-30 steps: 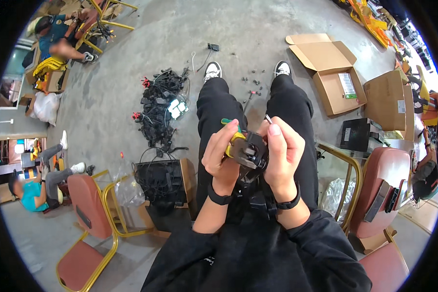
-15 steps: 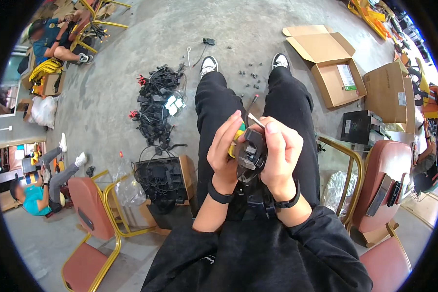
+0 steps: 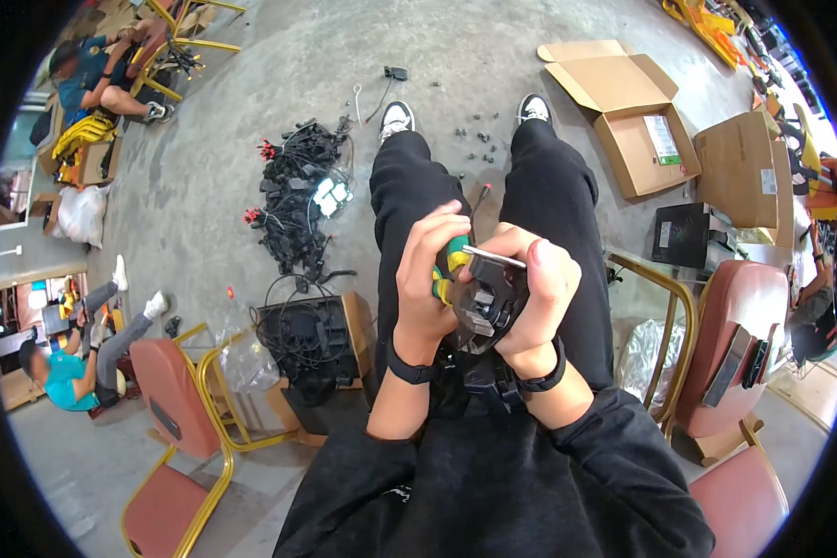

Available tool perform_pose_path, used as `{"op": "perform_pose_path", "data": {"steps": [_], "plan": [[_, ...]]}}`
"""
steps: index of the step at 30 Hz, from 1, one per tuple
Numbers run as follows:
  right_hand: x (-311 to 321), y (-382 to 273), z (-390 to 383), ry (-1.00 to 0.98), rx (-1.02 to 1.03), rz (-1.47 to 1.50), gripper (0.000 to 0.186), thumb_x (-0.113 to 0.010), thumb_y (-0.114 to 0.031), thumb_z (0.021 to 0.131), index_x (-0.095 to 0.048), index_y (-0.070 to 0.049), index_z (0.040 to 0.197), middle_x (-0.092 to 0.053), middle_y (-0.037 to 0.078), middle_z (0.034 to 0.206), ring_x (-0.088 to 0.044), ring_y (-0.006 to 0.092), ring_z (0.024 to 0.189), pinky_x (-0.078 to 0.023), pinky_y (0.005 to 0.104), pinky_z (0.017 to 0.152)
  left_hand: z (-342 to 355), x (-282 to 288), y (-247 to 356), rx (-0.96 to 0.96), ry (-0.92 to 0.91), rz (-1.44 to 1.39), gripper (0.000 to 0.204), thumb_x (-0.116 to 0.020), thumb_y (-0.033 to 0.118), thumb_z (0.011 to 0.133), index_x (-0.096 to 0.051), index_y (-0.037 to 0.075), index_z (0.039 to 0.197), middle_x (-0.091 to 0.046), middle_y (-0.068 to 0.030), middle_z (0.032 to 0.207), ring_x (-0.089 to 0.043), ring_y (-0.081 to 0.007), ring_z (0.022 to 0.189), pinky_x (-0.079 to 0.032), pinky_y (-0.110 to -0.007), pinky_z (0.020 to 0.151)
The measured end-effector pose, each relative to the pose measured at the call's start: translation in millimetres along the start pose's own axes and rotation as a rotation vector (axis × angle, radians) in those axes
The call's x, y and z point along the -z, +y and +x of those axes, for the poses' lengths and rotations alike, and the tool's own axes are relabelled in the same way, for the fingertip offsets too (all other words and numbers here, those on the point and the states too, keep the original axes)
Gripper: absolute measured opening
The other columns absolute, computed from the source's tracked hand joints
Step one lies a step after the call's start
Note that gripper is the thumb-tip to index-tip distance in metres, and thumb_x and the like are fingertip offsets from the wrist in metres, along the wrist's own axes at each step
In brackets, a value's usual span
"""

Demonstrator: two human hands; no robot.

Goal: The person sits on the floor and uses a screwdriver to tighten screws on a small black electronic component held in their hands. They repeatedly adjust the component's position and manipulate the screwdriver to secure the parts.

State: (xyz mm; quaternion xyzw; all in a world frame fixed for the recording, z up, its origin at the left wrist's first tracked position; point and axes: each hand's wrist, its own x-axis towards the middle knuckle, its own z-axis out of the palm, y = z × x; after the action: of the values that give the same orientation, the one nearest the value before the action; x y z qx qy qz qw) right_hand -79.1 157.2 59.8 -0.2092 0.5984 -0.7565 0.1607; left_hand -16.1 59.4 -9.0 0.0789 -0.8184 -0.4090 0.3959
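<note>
Above my lap, my right hand (image 3: 541, 290) grips a dark, glossy black device (image 3: 489, 299) with a thin pale strip along its upper edge. Its thumb presses on top, beside that strip. My left hand (image 3: 425, 270) curls round a hand tool with two green-and-yellow handles (image 3: 458, 253), held close against the device's left side. The tool's working end is hidden by the device and fingers. A thin cable with a red tip (image 3: 484, 192) sticks up beyond my hands. Below them, more black parts (image 3: 495, 383) rest on my lap.
Left of my feet lies a heap of black cabled parts (image 3: 293, 223); small black pieces (image 3: 482, 137) are scattered between my shoes. An open cardboard box (image 3: 628, 172) is at right. Chairs (image 3: 730, 353) flank me. Two people (image 3: 70, 377) sit at left.
The black device has turned, so its pale strip now lies across the top instead of sticking up. My left fingers have curled in, and more of the green-and-yellow handles shows.
</note>
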Motion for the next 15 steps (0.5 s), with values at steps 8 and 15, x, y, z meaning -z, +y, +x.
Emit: {"op": "perform_pose_path", "data": {"steps": [8,15], "plan": [[-4.1,-4.0,-0.7,-0.013,0.027,0.034,0.054,-0.038,-0.037,0.087,-0.064,0.008,0.071,-0.061,0.012,0.060,-0.053,0.0157,0.054,-0.041,0.0259,0.052,0.1,-0.5,5.9,0.006,0.043,-0.045,0.028,-0.067,0.010,0.079,-0.057,0.001,0.103,-0.059,-0.0159,0.098,-0.060,-0.0288,0.084,-0.049,-0.034,0.072],[-7.5,-5.6,0.8,-0.062,0.165,0.088,0.052,-0.040,-0.036,0.087,-0.064,0.007,0.070,-0.063,0.012,0.061,-0.050,0.0158,0.054,-0.041,0.0263,0.053,0.6,3.2,2.8,-0.053,0.066,-0.076,0.027,-0.066,0.019,0.084,-0.058,-0.001,0.100,-0.060,-0.0165,0.095,-0.061,-0.0296,0.084,-0.050,-0.034,0.072]]}}
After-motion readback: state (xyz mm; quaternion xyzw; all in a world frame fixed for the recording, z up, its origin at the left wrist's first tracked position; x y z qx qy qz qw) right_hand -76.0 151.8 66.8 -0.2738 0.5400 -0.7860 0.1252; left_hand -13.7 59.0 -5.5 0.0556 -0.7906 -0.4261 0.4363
